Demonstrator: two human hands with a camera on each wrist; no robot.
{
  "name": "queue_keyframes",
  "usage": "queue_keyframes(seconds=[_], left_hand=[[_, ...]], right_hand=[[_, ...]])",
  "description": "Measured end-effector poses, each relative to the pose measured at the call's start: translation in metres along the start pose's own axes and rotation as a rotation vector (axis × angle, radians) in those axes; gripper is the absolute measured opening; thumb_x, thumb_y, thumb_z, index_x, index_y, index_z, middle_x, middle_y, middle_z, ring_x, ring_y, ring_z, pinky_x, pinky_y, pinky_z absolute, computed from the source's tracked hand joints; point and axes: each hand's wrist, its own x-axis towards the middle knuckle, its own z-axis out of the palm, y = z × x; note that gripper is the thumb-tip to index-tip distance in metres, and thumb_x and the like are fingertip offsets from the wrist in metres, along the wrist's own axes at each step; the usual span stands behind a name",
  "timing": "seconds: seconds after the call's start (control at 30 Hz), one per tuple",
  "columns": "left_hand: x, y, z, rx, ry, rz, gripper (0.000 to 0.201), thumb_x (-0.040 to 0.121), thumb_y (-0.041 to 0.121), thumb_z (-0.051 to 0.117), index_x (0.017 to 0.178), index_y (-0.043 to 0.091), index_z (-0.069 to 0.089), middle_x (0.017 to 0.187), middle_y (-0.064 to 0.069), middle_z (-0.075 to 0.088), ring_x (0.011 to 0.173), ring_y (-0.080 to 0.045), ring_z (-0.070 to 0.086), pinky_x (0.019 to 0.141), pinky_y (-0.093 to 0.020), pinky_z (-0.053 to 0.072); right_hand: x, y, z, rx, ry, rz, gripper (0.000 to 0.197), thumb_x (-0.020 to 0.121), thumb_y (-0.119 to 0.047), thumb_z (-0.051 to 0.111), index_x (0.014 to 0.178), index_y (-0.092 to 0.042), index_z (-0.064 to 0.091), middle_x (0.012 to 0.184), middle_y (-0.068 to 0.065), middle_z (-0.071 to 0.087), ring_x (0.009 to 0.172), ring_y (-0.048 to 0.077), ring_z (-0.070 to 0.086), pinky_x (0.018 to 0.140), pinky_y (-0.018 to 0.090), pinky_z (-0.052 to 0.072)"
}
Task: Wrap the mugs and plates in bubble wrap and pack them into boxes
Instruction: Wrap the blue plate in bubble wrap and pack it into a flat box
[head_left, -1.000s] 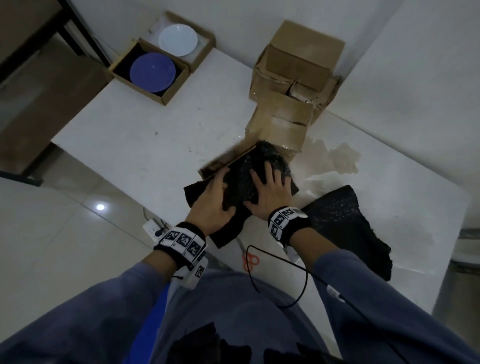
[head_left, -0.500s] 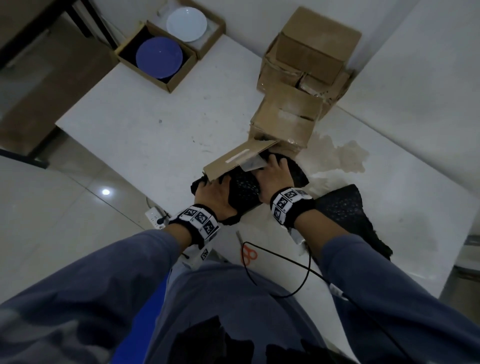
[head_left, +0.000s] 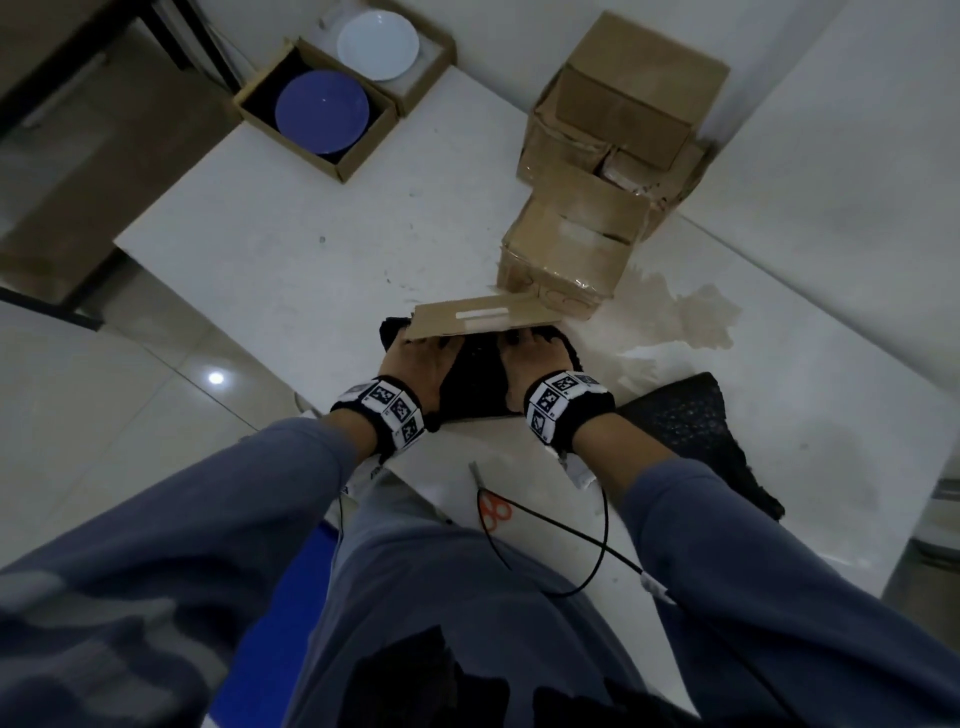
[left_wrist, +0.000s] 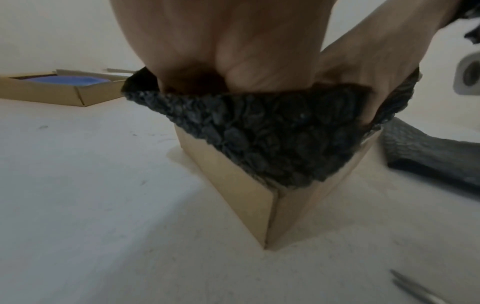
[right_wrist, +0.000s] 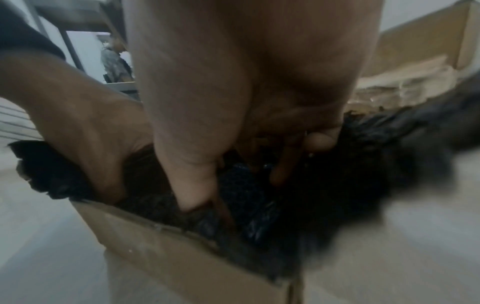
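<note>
A bundle wrapped in black bubble wrap (head_left: 478, 387) sits in a small open cardboard box (left_wrist: 249, 197) at the table's near edge. Its wrap spills over the box rim (left_wrist: 272, 133). My left hand (head_left: 421, 358) and right hand (head_left: 527, 358) press down on the bundle side by side. The box's raised flap (head_left: 483, 318) hides their fingertips in the head view. In the right wrist view my right hand's fingers (right_wrist: 281, 164) point straight down into the wrap inside the box (right_wrist: 182, 246). A blue plate (head_left: 322, 111) and a white plate (head_left: 377, 44) lie in shallow boxes far left.
A stack of closed cardboard boxes (head_left: 623, 104) stands behind the open one, with another taped box (head_left: 566, 249) just beyond the flap. A spare sheet of black bubble wrap (head_left: 691, 431) lies to the right. Orange-handled scissors (head_left: 493, 506) lie by the table's near edge.
Both hands have pushed the black bundle forward and down into the box. The flap, first lying back behind the bundle, now stands over my fingertips.
</note>
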Motion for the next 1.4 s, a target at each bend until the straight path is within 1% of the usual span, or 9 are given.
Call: queue_keyframes(seconds=[0.1, 0.27, 0.53, 0.67, 0.87, 1.0, 1.2, 1.3, 1.4], left_hand=[[0.002, -0.002, 0.003, 0.045, 0.024, 0.017, 0.128, 0.058, 0.048, 0.079, 0.155, 0.02, 0.001, 0.155, -0.014, 0.028, 0.142, -0.038, 0.026, 0.116, -0.049, 0.025], [0.004, 0.002, 0.002, 0.131, -0.016, 0.035, 0.119, 0.065, 0.048, 0.072, 0.155, 0.02, -0.001, 0.157, -0.019, 0.019, 0.145, -0.041, 0.016, 0.115, -0.056, 0.019], [0.003, -0.002, 0.008, 0.095, 0.052, 0.052, 0.108, 0.071, 0.043, 0.064, 0.155, 0.026, -0.003, 0.157, -0.016, 0.022, 0.143, -0.041, 0.017, 0.114, -0.056, 0.021], [0.0, -0.001, 0.004, 0.04, 0.026, 0.039, 0.108, 0.069, 0.037, 0.066, 0.155, 0.029, 0.001, 0.156, -0.015, 0.023, 0.144, -0.04, 0.016, 0.114, -0.057, 0.015], [-0.01, 0.013, 0.0, -0.002, 0.068, -0.04, 0.077, 0.079, 0.019, 0.061, 0.149, 0.022, 0.028, 0.15, -0.015, 0.033, 0.142, -0.037, 0.024, 0.118, -0.048, 0.016], [-0.009, 0.02, 0.004, 0.0, 0.033, -0.061, 0.085, 0.083, 0.019, 0.06, 0.154, 0.016, 0.014, 0.15, -0.016, 0.037, 0.141, -0.035, 0.031, 0.12, -0.045, 0.018], [-0.007, 0.027, -0.005, 0.222, -0.032, -0.127, 0.083, 0.09, 0.032, 0.054, 0.156, 0.017, 0.006, 0.154, -0.015, 0.029, 0.142, -0.04, 0.023, 0.111, -0.055, 0.023], [-0.004, 0.026, -0.005, 0.218, -0.024, -0.141, 0.089, 0.087, 0.032, 0.056, 0.156, 0.016, 0.001, 0.158, -0.017, 0.021, 0.144, -0.044, 0.016, 0.113, -0.064, 0.014], [0.001, 0.024, 0.001, 0.158, -0.02, -0.115, 0.088, 0.089, 0.024, 0.055, 0.156, 0.012, -0.001, 0.159, -0.019, 0.018, 0.144, -0.044, 0.016, 0.115, -0.059, 0.016]], right_hand=[[0.004, -0.002, 0.003, -0.082, 0.073, -0.005, 0.063, 0.089, -0.027, 0.056, 0.146, -0.01, 0.035, 0.146, 0.015, 0.042, 0.136, 0.036, 0.034, 0.114, 0.046, 0.024], [0.005, -0.01, 0.015, -0.171, 0.151, 0.025, 0.069, 0.097, -0.026, 0.049, 0.154, -0.006, 0.015, 0.156, 0.02, 0.027, 0.145, 0.039, 0.019, 0.12, 0.051, 0.009], [-0.006, 0.004, 0.018, -0.17, 0.196, -0.066, 0.081, 0.087, -0.022, 0.061, 0.154, -0.007, 0.019, 0.148, 0.022, 0.039, 0.142, 0.041, 0.027, 0.118, 0.049, 0.018], [-0.005, 0.002, 0.016, -0.123, 0.182, -0.064, 0.072, 0.091, -0.017, 0.055, 0.153, -0.005, 0.02, 0.142, 0.021, 0.046, 0.136, 0.041, 0.035, 0.113, 0.046, 0.026], [-0.01, -0.006, 0.008, -0.026, 0.145, -0.019, 0.072, 0.083, -0.015, 0.062, 0.146, -0.002, 0.03, 0.137, 0.023, 0.046, 0.128, 0.04, 0.039, 0.104, 0.043, 0.036], [-0.012, -0.012, 0.009, 0.023, 0.163, -0.004, 0.055, 0.086, -0.013, 0.059, 0.138, -0.004, 0.044, 0.132, 0.02, 0.053, 0.126, 0.039, 0.044, 0.107, 0.043, 0.038], [-0.002, -0.015, 0.021, -0.173, 0.171, 0.099, 0.067, 0.099, -0.027, 0.047, 0.155, -0.009, 0.015, 0.155, 0.014, 0.033, 0.144, 0.038, 0.021, 0.12, 0.051, 0.011], [0.003, -0.012, 0.023, -0.206, 0.138, 0.086, 0.069, 0.099, -0.026, 0.047, 0.155, -0.008, 0.012, 0.157, 0.013, 0.03, 0.146, 0.037, 0.019, 0.12, 0.052, 0.009], [0.006, -0.012, 0.028, -0.192, 0.168, 0.057, 0.065, 0.101, -0.025, 0.044, 0.156, -0.009, 0.011, 0.156, 0.013, 0.033, 0.146, 0.035, 0.019, 0.121, 0.049, 0.008]])
